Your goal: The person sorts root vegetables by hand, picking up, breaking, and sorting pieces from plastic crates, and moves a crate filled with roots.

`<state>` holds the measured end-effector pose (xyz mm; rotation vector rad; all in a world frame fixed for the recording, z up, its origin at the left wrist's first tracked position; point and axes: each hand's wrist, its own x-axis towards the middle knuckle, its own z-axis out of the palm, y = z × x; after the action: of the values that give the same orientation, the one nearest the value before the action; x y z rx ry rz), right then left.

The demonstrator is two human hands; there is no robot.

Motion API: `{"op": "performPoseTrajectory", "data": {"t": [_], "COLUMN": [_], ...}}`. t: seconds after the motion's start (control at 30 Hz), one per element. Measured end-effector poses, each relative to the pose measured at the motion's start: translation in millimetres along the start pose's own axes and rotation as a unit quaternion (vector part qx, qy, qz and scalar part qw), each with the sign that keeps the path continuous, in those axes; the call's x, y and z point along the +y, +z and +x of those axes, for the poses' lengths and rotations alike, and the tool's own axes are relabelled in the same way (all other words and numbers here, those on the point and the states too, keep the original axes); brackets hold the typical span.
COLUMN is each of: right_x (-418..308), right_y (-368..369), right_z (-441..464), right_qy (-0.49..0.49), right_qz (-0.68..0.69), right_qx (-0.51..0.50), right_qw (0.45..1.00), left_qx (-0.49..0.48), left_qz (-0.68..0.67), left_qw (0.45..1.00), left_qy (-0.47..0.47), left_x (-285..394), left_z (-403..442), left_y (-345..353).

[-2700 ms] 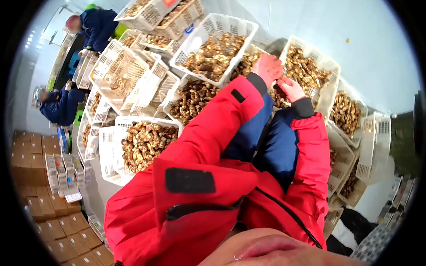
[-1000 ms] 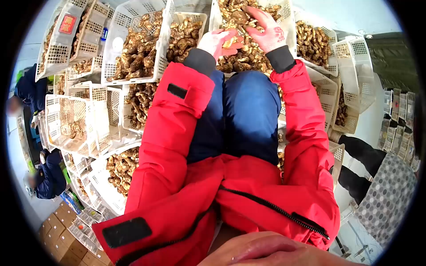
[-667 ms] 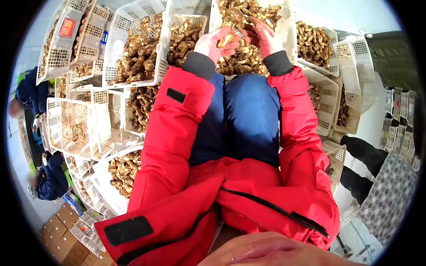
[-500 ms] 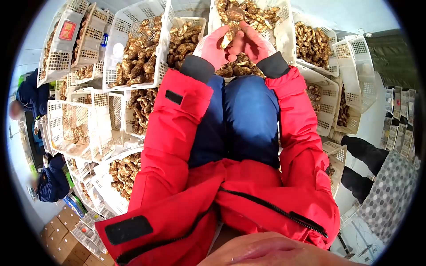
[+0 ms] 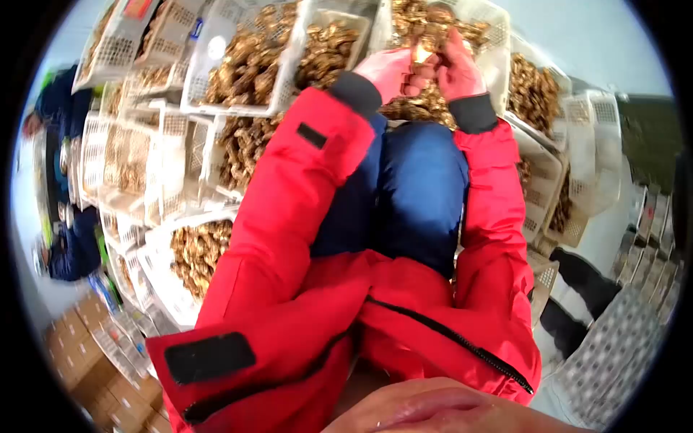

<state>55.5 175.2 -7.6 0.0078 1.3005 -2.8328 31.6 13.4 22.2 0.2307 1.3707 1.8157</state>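
A brown and pale mushroom (image 5: 423, 52) is held between my two hands above a white crate of similar mushrooms. My left hand (image 5: 388, 73) is closed round its left side, fingers curled. On the other side my right hand (image 5: 460, 71) bends its fingers in against it. Motion blur hides the exact fingertip contact. Beneath and beyond the hands, more mushrooms (image 5: 419, 108) lie in the white plastic crate (image 5: 497, 36), which stands just past my knees.
White crates of mushrooms surround me, including a large crate (image 5: 196, 79) at left and another crate (image 5: 559, 119) at right. Stacked crates (image 5: 119, 155) stand further left. Two people in dark clothes are at the far left. Cardboard boxes (image 5: 101, 361) sit lower left.
The whole view has shifted, so the hands and crates appear further right and mostly higher, with more blur. Both hands stay at the mushroom.
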Motion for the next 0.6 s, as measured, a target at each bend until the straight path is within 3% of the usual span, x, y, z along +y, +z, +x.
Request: {"op": "performPoseTrajectory", "data": {"t": [0.03, 0.17, 0.2, 0.27, 0.33, 0.37, 0.43, 0.5, 0.57, 0.6], "right_x": [-1, -5, 1, -12, -8, -3, 0, -6, -5, 2], "right_y": [5, -12, -28, -11, -4, -5, -4, 6, 1, -33], "right_z": [0, 2, 8, 7, 11, 11, 18, 17, 23, 36], "right_qy": [0.001, 0.027, -0.01, 0.107, 0.072, 0.028, -0.035, 0.011, 0.019, 0.021], "right_qz": [0.048, -0.011, -0.087, 0.032, 0.027, -0.028, -0.216, -0.166, 0.01, 0.07], "right_qx": [-0.003, 0.085, 0.067, -0.048, 0.05, 0.089, 0.046, 0.054, 0.01, 0.083], "right_qw": [0.999, 0.996, 0.994, 0.993, 0.996, 0.995, 0.975, 0.985, 1.0, 0.994], "left_qx": [0.01, -0.03, 0.003, 0.007, 0.037, 0.05, 0.048, 0.051, 0.101, 0.113], "left_qz": [-0.143, -0.185, -0.147, -0.129, -0.104, -0.108, -0.15, -0.162, -0.073, -0.086], "left_qw": [0.989, 0.982, 0.989, 0.991, 0.993, 0.991, 0.987, 0.985, 0.992, 0.99], "left_qy": [-0.035, -0.008, 0.02, 0.026, 0.043, 0.054, 0.044, 0.014, 0.003, 0.009], "left_x": [-9, -8, -10, -6, -10, -16, -15, -14, -14, -20], "left_z": [10, 11, 10, 10, 11, 14, 9, 7, 10, 19], "left_y": [-4, -6, -5, -3, -1, -3, -3, -3, -10, -16]}}
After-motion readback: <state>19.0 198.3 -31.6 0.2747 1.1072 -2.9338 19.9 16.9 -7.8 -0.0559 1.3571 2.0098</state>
